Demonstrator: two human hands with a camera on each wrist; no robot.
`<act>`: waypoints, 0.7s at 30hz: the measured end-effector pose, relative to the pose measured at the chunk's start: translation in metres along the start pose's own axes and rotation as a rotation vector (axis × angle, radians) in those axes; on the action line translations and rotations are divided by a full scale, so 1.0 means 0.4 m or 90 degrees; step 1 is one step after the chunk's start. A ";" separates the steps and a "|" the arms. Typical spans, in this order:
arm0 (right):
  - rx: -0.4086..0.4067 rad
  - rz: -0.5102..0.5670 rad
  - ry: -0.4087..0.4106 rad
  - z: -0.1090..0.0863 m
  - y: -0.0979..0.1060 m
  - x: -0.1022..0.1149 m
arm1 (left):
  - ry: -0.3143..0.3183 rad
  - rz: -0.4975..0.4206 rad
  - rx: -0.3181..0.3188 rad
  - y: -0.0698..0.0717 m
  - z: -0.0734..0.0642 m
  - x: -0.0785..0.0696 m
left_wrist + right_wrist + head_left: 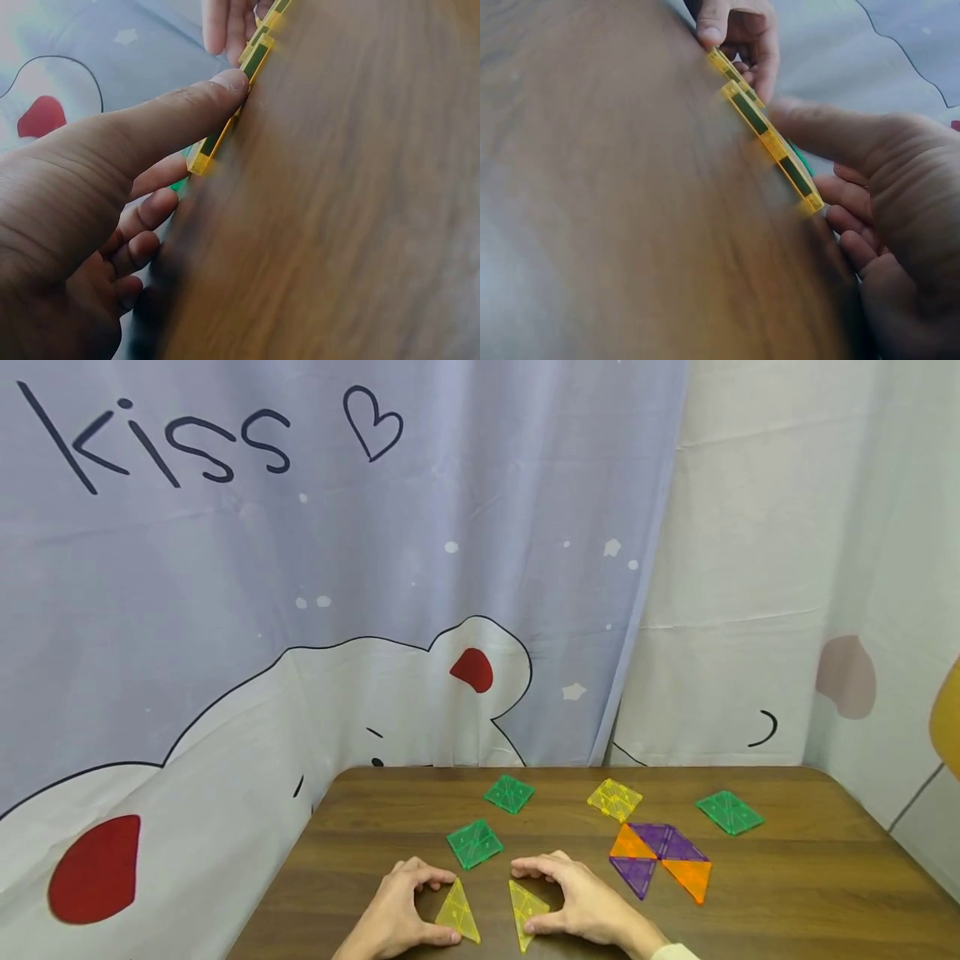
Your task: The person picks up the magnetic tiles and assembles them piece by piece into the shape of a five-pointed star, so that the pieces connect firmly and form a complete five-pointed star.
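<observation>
Near the table's front, my left hand (pixel 397 912) pinches a translucent yellow triangular magnetic tile (pixel 458 914) between thumb and fingertip. Across a narrow gap, my right hand (pixel 585 902) holds a second yellow triangular tile (pixel 525 907) by thumb and fingers. Both triangles lie flat on or close to the wood, their points facing away. The left wrist view shows the left tile's edge (pixel 256 64) under the thumb. From the right wrist, the right tile's edge (pixel 776 150) appears, with the left hand (pixel 742 34) beyond it.
Behind the hands lie green square tiles (pixel 476 844) (pixel 509 794). Farther right are a yellow square (pixel 615 799) and another green one (pixel 730 812). Purple triangles (pixel 635 874) and orange triangles (pixel 690 877) sit edge to edge. A printed curtain (pixel 480 527) hangs behind the wooden table (pixel 810 902).
</observation>
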State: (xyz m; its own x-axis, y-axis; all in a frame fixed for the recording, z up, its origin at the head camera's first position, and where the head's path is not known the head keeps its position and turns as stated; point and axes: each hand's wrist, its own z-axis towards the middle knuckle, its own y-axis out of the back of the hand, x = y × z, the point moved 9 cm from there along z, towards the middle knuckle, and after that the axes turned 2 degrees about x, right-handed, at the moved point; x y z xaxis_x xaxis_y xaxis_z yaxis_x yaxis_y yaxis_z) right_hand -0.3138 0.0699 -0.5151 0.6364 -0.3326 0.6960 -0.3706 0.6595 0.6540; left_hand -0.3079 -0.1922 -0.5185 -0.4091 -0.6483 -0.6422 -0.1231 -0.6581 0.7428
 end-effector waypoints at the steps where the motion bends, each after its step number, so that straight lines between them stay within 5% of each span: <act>1: 0.006 -0.001 -0.001 0.000 -0.001 0.001 | 0.000 0.004 -0.003 -0.001 0.000 -0.002; 9: 0.114 -0.073 -0.008 -0.006 -0.029 0.024 | -0.014 0.046 0.000 -0.020 0.004 -0.031; 21: 0.035 -0.082 -0.013 0.012 -0.039 0.032 | -0.026 0.054 0.017 -0.052 0.014 -0.052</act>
State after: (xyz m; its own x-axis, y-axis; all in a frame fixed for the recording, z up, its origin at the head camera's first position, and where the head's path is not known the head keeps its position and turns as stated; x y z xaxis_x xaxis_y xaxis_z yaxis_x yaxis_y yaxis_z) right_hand -0.3032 0.0521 -0.5148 0.6676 -0.4263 0.6104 -0.3236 0.5722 0.7536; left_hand -0.3018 -0.1628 -0.5196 -0.4557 -0.6851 -0.5684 -0.1101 -0.5902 0.7997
